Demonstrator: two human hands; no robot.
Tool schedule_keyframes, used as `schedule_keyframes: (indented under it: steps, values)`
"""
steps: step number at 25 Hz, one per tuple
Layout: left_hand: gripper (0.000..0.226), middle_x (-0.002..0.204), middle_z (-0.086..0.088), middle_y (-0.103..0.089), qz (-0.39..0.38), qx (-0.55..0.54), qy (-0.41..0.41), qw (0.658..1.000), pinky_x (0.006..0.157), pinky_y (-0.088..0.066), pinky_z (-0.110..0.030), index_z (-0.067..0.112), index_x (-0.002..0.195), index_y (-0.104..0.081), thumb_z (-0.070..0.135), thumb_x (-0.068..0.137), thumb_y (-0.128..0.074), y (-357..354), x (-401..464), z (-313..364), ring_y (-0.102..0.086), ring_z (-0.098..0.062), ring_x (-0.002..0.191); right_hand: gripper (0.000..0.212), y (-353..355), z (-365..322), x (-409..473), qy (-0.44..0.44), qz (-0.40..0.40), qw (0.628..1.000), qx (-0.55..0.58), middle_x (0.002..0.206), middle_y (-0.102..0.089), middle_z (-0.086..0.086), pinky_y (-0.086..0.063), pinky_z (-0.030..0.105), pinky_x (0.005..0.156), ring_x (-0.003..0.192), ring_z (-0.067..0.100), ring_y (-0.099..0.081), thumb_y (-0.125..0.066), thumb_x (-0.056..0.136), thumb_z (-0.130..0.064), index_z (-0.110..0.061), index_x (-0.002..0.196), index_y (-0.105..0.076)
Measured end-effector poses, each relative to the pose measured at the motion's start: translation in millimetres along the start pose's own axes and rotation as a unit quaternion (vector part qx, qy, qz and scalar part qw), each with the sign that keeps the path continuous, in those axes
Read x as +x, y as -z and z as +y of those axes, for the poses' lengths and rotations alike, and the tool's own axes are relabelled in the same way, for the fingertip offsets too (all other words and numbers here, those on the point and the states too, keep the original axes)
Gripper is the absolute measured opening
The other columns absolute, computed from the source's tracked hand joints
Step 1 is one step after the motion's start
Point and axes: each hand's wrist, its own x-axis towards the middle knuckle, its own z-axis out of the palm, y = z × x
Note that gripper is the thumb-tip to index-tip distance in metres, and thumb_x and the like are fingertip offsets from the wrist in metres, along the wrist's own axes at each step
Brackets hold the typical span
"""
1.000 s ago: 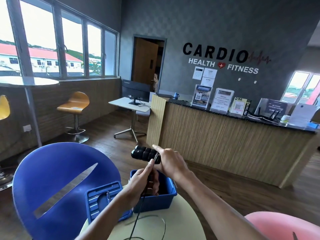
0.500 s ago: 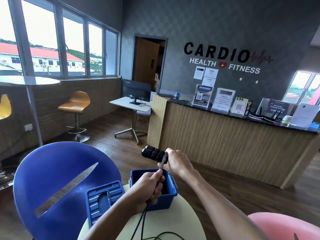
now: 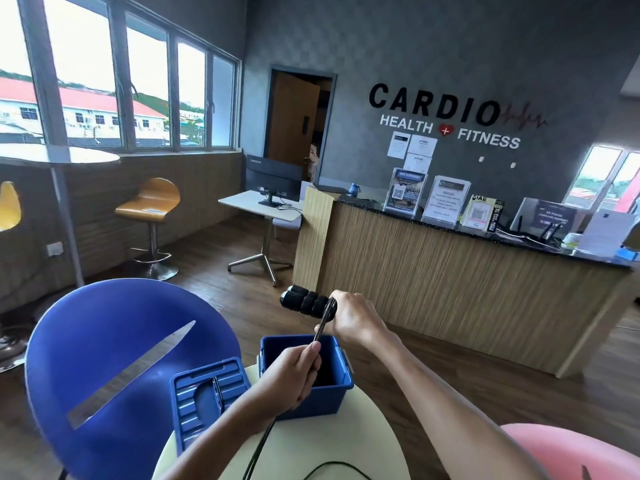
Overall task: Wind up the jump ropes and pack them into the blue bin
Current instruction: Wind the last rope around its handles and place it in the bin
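My right hand [image 3: 353, 320] grips the black foam handles [image 3: 304, 302] of a jump rope, held level above the blue bin [image 3: 304, 403]. The thin black rope [image 3: 323, 322] runs down from the handles into my left hand [image 3: 294, 379], which holds it in a fist over the bin's front. Below that fist the rope hangs down and loops across the pale round table [image 3: 332, 441]. Something dark lies inside the bin, mostly hidden by my left hand.
The bin's blue lid [image 3: 204, 396] lies on the table edge left of the bin. A blue chair [image 3: 114, 358] stands at the left and a pink chair [image 3: 561, 448] at the lower right. A wooden reception counter [image 3: 450, 271] runs behind.
My right hand has carried the handles up and to the right. My left hand has closed round the rope and slid lower along it, drawing it taut between the hands.
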Motion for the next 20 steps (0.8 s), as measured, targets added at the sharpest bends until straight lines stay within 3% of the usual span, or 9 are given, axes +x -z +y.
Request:
schedule_keyframes:
  steps: [3, 8, 14, 17, 19, 20]
  values:
    - [0.04, 0.045, 0.006, -0.033, -0.009, 0.003, -0.013, 1.0, 0.034, -0.02, -0.017, 0.013, 0.075, -0.04, 0.041, 0.103, -0.033, -1, -3, 2, -0.026, -0.006, 0.036, 0.034, -4, -2, -1, 0.003, -0.007, 1.0, -0.007, 0.087, -0.069, 0.004, -0.04, 0.03, 0.066, 0.08, 0.026, -0.066, -0.079, 0.079, -0.038, -0.017, 0.092, -0.055]
    - [0.038, 0.044, 0.009, -0.035, -0.001, 0.0, -0.012, 1.0, 0.033, -0.022, -0.015, 0.014, 0.074, -0.041, 0.034, 0.105, -0.03, -1, -4, 8, -0.029, -0.003, 0.034, 0.024, -8, -7, -3, -0.005, -0.008, 1.0, -0.001, 0.091, -0.071, 0.008, -0.048, 0.034, 0.07, 0.086, 0.032, -0.068, -0.069, 0.082, -0.034, -0.016, 0.091, -0.056]
    - [0.035, 0.046, -0.008, -0.053, 0.002, 0.106, -0.029, 0.994, 0.041, -0.036, -0.027, 0.01, 0.078, -0.043, 0.031, 0.104, -0.033, 26, 7, -34, -0.041, -0.015, 0.035, 0.026, 14, -26, -14, 0.035, -0.059, 0.996, 0.058, 0.083, -0.065, -0.004, -0.042, 0.024, 0.058, 0.078, 0.017, -0.062, -0.079, 0.073, -0.029, -0.024, 0.084, -0.055]
    - [0.028, 0.055, -0.011, -0.062, 0.002, 0.219, -0.083, 0.972, 0.053, -0.048, -0.037, 0.013, 0.08, -0.043, 0.024, 0.104, -0.034, 45, 22, -40, -0.05, -0.016, 0.044, 0.034, 26, -39, -30, 0.09, -0.109, 0.987, 0.079, 0.087, -0.067, -0.005, -0.053, 0.032, 0.071, 0.083, 0.015, -0.064, -0.085, 0.068, -0.032, -0.026, 0.089, -0.06]
    - [0.029, 0.074, -0.008, -0.068, -0.002, 0.35, -0.101, 0.931, 0.077, -0.052, -0.042, 0.015, 0.083, -0.055, 0.025, 0.102, -0.036, 57, 29, -29, -0.062, -0.015, 0.066, 0.042, 32, -45, -44, 0.135, -0.143, 0.977, 0.084, 0.089, -0.068, -0.009, -0.053, 0.032, 0.077, 0.086, 0.01, -0.064, -0.09, 0.065, -0.041, -0.027, 0.093, -0.063]
    - [0.027, 0.082, 0.0, -0.07, -0.001, 0.404, -0.108, 0.908, 0.082, -0.049, -0.037, 0.022, 0.089, -0.06, 0.032, 0.1, -0.038, 64, 31, -23, -0.064, -0.012, 0.078, 0.043, 35, -48, -52, 0.154, -0.157, 0.971, 0.09, 0.089, -0.068, -0.011, -0.052, 0.03, 0.078, 0.086, 0.006, -0.064, -0.09, 0.064, -0.047, -0.029, 0.092, -0.063]
